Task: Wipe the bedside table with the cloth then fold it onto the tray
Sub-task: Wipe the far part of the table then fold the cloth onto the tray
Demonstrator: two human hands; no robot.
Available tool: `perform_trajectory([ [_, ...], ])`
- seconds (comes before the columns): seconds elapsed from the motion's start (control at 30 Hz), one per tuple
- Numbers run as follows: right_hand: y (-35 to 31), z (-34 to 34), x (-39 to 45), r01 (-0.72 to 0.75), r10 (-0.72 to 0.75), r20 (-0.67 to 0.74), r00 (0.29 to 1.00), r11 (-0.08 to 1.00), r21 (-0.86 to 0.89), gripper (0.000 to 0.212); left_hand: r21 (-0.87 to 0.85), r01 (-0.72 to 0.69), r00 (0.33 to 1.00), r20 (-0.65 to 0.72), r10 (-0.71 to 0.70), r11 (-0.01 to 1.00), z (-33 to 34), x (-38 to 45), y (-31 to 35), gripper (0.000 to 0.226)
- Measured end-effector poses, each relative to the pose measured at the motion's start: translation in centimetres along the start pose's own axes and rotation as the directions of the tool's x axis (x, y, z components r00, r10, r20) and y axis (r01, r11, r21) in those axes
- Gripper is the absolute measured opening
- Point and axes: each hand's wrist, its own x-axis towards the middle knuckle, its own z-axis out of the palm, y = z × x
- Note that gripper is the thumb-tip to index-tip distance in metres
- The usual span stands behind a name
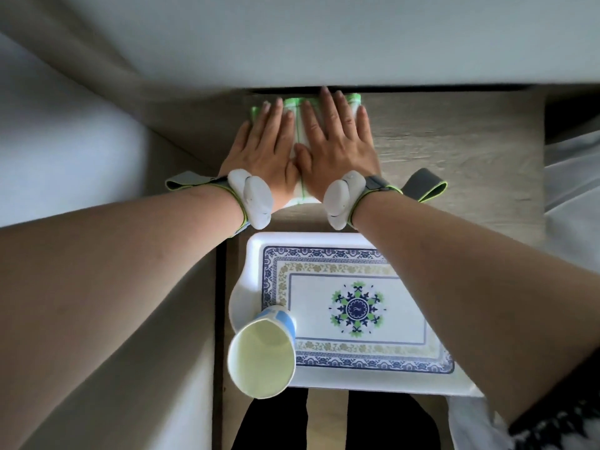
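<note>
A white cloth with green edging [299, 131] lies on the far part of the wooden bedside table [454, 151], close to the wall. My left hand [264, 147] and my right hand [336, 141] both lie flat on it, side by side, fingers spread and pointing away from me. Most of the cloth is hidden under the palms; only its far edge, a middle strip and a near corner show. A white tray with a blue and green floral pattern [344, 319] sits on the near part of the table, below my wrists.
A blue and white paper cup [263, 352] stands on the tray's left near corner. A bed with white bedding [65, 157] flanks the table on the left, and white fabric [571, 177] lies on the right. A pale wall [324, 43] rises just behind the cloth.
</note>
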Motion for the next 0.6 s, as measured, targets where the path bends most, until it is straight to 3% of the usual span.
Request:
perform_trajectory([
  [0.23,9.1,-1.8,-2.6,-0.063,0.063,-0.001,0.998,0.998,-0.021,0.062,-0.013,-0.073,0.997,0.006,0.074,0.997,0.6,3.6,8.4,0.061],
  [0.6,17.1,-2.9,-4.5,-0.135,0.136,-0.058,0.989,0.991,0.025,0.062,-0.004,-0.134,0.991,-0.002,0.134,0.991,0.6,7.3,16.4,0.063],
])
